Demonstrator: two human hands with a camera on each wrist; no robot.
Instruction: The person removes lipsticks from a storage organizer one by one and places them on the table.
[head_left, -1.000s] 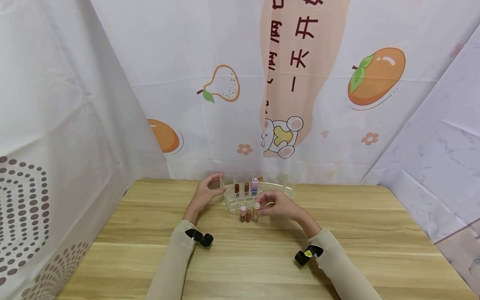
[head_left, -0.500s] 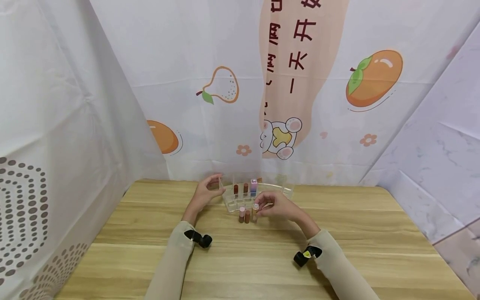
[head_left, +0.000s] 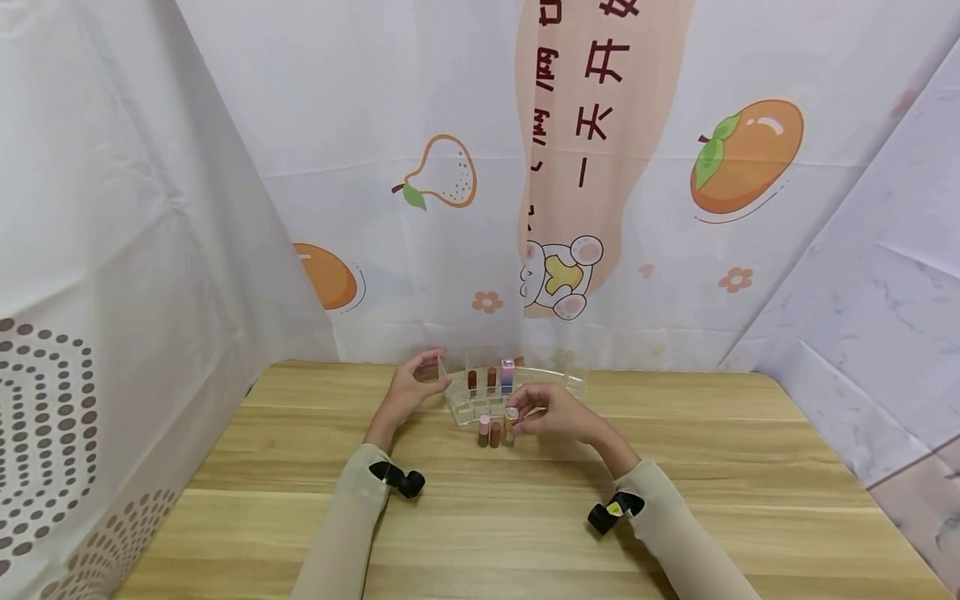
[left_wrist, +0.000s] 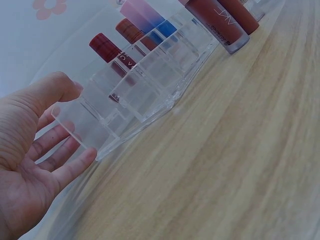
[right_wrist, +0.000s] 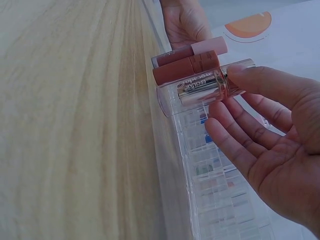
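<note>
- Head view: your right hand [head_left: 558, 410] holds a clear cylindrical lipstick tube with gold trim [head_left: 511, 427] in front of the clear plastic tiered rack [head_left: 462, 410], beside a pink-capped brown tube [head_left: 483, 430] and a plain reddish-brown tube [head_left: 495, 434]. It points cap up, long axis near vertical; you can't tell whether its base touches the wooden tabletop [head_left: 480, 517].
- Left wrist view: your left hand [left_wrist: 30, 172] touches the rack's end, fingers spread wide, nearly straight. Press lightly, just enough to steady it.
- Right wrist view: your thumb and index finger pinch the tube's cap end; the other fingers hang loose. Its axis parallels its neighbours'. Pinch squarely and lift straight, clear of them.
</note>
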